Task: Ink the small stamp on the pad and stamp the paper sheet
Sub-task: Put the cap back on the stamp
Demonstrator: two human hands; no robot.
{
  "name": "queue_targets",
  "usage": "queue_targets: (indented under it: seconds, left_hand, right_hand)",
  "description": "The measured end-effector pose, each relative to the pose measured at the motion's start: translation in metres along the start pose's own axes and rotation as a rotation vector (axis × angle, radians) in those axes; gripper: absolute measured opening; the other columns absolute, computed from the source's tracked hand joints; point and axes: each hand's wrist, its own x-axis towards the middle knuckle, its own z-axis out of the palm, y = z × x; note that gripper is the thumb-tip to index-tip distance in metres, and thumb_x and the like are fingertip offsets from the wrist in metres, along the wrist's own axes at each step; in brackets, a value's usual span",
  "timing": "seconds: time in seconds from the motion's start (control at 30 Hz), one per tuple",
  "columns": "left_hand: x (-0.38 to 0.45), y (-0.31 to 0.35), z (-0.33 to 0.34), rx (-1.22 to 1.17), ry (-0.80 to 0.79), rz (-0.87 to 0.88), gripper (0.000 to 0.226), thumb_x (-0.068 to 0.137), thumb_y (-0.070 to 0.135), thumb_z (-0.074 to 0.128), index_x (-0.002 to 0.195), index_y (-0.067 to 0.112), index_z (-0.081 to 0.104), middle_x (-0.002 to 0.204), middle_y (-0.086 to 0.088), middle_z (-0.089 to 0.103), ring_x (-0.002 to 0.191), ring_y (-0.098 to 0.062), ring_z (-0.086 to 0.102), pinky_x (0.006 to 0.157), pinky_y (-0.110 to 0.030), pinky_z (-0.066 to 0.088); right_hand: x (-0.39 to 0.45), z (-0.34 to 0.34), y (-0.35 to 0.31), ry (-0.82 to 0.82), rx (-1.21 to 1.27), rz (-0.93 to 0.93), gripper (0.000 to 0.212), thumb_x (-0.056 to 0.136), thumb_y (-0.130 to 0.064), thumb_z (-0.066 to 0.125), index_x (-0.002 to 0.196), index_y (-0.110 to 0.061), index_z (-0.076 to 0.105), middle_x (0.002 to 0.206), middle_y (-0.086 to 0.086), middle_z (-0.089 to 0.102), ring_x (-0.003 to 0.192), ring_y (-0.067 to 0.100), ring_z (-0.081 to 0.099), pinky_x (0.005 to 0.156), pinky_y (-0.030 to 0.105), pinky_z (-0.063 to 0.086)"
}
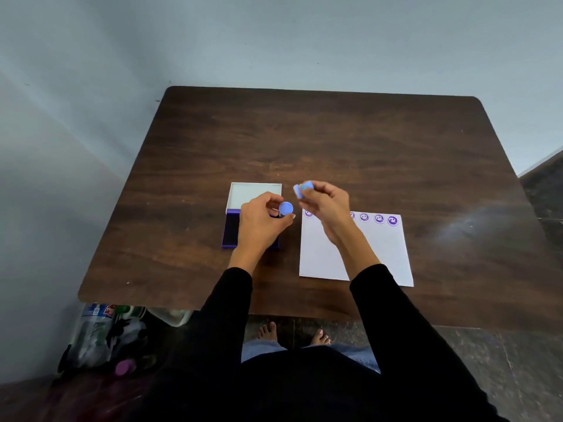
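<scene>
My left hand (262, 222) pinches a small round blue piece (285, 208), either the stamp's cap or the stamp itself, above the open purple ink pad (231, 228). The pad's white lid (254, 193) stands open behind it. My right hand (324, 205) holds another small blue piece (302, 189), blurred, above the gap between pad and paper. The white paper sheet (374, 254) lies to the right of the pad, with a row of several purple smiley stamp marks (379, 219) along its top edge, some hidden by my right hand.
Everything rests on a dark wooden table (320, 141) set against a pale wall. Under the table's left front corner lie plastic bottles and bags (106, 333). My bare feet (292, 335) show on the dark floor below the table edge.
</scene>
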Motion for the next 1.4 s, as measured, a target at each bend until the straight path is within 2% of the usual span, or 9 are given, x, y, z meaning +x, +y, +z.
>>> queue_targets:
  seconds: [0.2, 0.33, 0.47, 0.6, 0.73, 0.87, 1.07, 1.2, 1.4]
  left_hand:
    - [-0.007, -0.003, -0.010, -0.013, 0.045, -0.007, 0.035, 0.072, 0.021, 0.079, 0.103, 0.011, 0.067, 0.099, -0.007, 0.073, 0.082, -0.014, 0.066, 0.081, -0.029, 0.056]
    - [-0.011, -0.004, -0.012, -0.021, 0.079, -0.008, 0.034, 0.072, 0.022, 0.080, 0.102, 0.011, 0.067, 0.098, -0.008, 0.073, 0.079, -0.012, 0.066, 0.078, -0.024, 0.055]
    - [-0.013, -0.004, -0.013, 0.033, 0.070, -0.003, 0.033, 0.075, 0.025, 0.078, 0.103, 0.010, 0.069, 0.100, -0.009, 0.073, 0.084, -0.017, 0.067, 0.085, -0.036, 0.056]
    - [-0.013, -0.004, -0.014, 0.059, 0.067, 0.012, 0.037, 0.076, 0.026, 0.076, 0.108, 0.009, 0.069, 0.102, -0.009, 0.073, 0.088, -0.019, 0.068, 0.088, -0.040, 0.055]
    - [-0.015, -0.001, -0.016, 0.017, 0.093, 0.021, 0.042, 0.074, 0.023, 0.078, 0.111, 0.007, 0.067, 0.104, -0.011, 0.072, 0.090, -0.018, 0.069, 0.088, -0.039, 0.055]
    - [-0.016, -0.001, -0.017, -0.044, 0.103, 0.029, 0.038, 0.075, 0.019, 0.078, 0.109, 0.007, 0.068, 0.104, -0.010, 0.072, 0.088, -0.015, 0.069, 0.088, -0.034, 0.055]
    - [-0.018, -0.002, -0.019, -0.138, 0.115, 0.021, 0.036, 0.076, 0.019, 0.077, 0.108, 0.007, 0.070, 0.103, -0.009, 0.073, 0.085, -0.012, 0.068, 0.084, -0.027, 0.056]
    - [-0.017, -0.003, -0.020, -0.147, 0.114, 0.014, 0.035, 0.076, 0.018, 0.076, 0.108, 0.006, 0.070, 0.104, -0.009, 0.072, 0.085, -0.009, 0.066, 0.083, -0.019, 0.052]
    - [-0.015, -0.005, -0.019, -0.138, 0.092, -0.001, 0.036, 0.075, 0.018, 0.077, 0.108, 0.005, 0.070, 0.104, -0.010, 0.073, 0.087, -0.012, 0.068, 0.085, -0.024, 0.053]
  right_hand:
    - [-0.002, 0.015, 0.010, -0.090, -0.141, 0.053, 0.017, 0.082, -0.005, 0.068, 0.098, -0.007, 0.065, 0.090, 0.004, 0.068, 0.076, 0.013, 0.069, 0.058, 0.017, 0.058]
    - [-0.004, 0.017, 0.011, -0.105, -0.139, 0.055, 0.016, 0.082, -0.005, 0.069, 0.097, -0.008, 0.065, 0.088, 0.003, 0.068, 0.078, 0.015, 0.069, 0.060, 0.019, 0.059]
    - [-0.003, 0.018, 0.011, -0.126, -0.187, 0.046, 0.022, 0.082, -0.007, 0.069, 0.104, -0.007, 0.065, 0.099, 0.007, 0.068, 0.088, 0.019, 0.068, 0.069, 0.026, 0.059]
    - [-0.004, 0.020, 0.015, -0.151, -0.230, 0.026, 0.024, 0.081, -0.006, 0.070, 0.105, -0.005, 0.066, 0.101, 0.011, 0.069, 0.089, 0.020, 0.068, 0.069, 0.024, 0.059]
    - [-0.004, 0.020, 0.019, -0.152, -0.189, 0.041, 0.027, 0.082, -0.005, 0.069, 0.109, -0.002, 0.064, 0.109, 0.019, 0.068, 0.096, 0.026, 0.067, 0.081, 0.036, 0.059]
    - [-0.004, 0.020, 0.017, -0.157, -0.113, 0.058, 0.026, 0.083, -0.004, 0.067, 0.109, -0.006, 0.063, 0.106, 0.014, 0.067, 0.092, 0.023, 0.069, 0.074, 0.030, 0.060]
    - [-0.006, 0.019, 0.013, -0.170, -0.055, 0.112, 0.022, 0.084, 0.000, 0.065, 0.105, -0.007, 0.064, 0.111, 0.019, 0.067, 0.099, 0.029, 0.068, 0.085, 0.040, 0.057]
    - [-0.006, 0.020, 0.010, -0.171, -0.030, 0.144, 0.020, 0.083, 0.001, 0.065, 0.101, -0.006, 0.065, 0.107, 0.017, 0.067, 0.095, 0.028, 0.068, 0.080, 0.035, 0.059]
    - [-0.006, 0.018, 0.008, -0.183, 0.020, 0.203, 0.014, 0.081, 0.003, 0.066, 0.093, -0.005, 0.068, 0.102, 0.016, 0.068, 0.082, 0.025, 0.070, 0.065, 0.027, 0.061]
